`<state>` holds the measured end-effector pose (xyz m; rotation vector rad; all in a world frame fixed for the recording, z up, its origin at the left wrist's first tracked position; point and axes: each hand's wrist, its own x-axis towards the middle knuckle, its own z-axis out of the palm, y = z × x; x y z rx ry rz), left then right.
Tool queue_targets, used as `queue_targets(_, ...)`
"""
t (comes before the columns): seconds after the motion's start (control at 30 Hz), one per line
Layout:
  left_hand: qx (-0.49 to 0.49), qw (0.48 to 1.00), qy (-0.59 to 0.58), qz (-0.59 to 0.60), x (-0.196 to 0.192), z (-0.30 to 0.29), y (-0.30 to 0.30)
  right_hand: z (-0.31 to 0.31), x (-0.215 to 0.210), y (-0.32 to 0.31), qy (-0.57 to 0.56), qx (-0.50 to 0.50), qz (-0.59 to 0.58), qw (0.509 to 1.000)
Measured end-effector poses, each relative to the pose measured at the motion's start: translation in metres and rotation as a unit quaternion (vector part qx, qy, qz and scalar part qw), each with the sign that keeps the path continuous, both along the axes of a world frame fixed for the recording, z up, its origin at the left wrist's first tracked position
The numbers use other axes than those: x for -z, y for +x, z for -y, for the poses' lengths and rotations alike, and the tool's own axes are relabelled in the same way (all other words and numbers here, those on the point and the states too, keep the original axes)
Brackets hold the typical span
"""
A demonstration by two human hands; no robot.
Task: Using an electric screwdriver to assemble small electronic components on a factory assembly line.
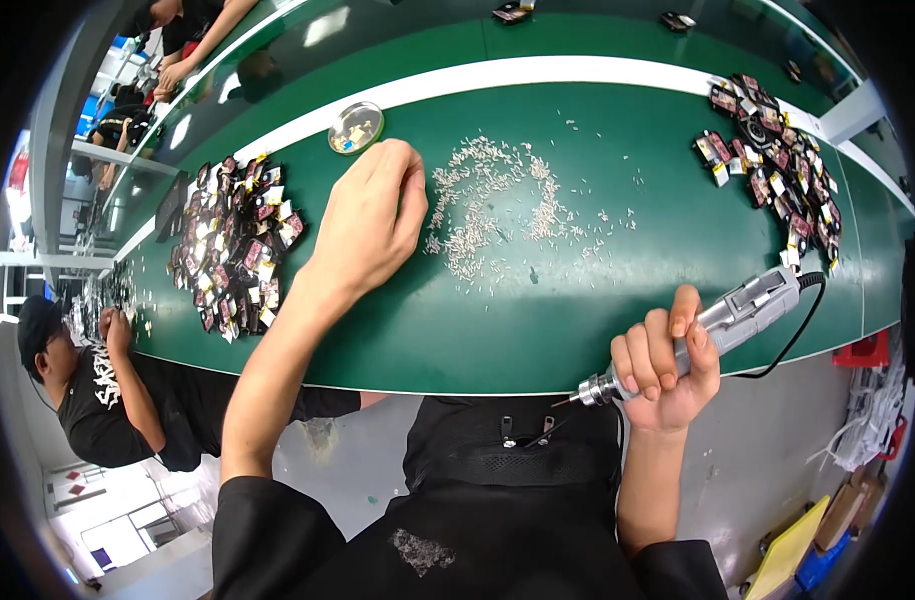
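Observation:
My right hand point(668, 365) is wrapped round a grey electric screwdriver point(743, 318) near the table's front edge. Its thin bit points left and a black cord runs from its back end. Over the green table point(578, 330), my left hand point(373, 215) is closed with the fingers curled down; whatever is in them is hidden. Just right of that hand lies a loose scatter of small silvery screws point(473, 205). Beyond its knuckles stands a round clear dish point(357, 128) with a few small pieces inside.
Small black parts with yellow and white tabs form a heap point(240, 245) on the left. A similar heap point(778, 160) sits at the far right. Behind the white strip point(518, 70) runs a green belt point(428, 35). Another person point(103, 385) works at my left.

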<state>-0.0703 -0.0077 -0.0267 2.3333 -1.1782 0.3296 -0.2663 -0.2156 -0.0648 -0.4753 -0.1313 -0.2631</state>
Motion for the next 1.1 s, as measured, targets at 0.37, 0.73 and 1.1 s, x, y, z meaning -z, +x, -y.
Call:
queue_targets(0.37,0.075,0.758,-0.376,-0.527,0.010,0.015,-0.140,-0.013,-0.048,0.007,0.066,0.108,0.031,0.991)
queue_targets(0.73,0.116,0.648,-0.440,-0.611,0.019,0.017,-0.162,-0.024,-0.057,0.000,0.045,0.147,0.026,0.988)
queue_targets(1.1,0.101,0.668,-0.415,-0.609,0.017,0.020,-0.161,-0.020,-0.058,0.000,0.009,0.141,0.011,0.990)
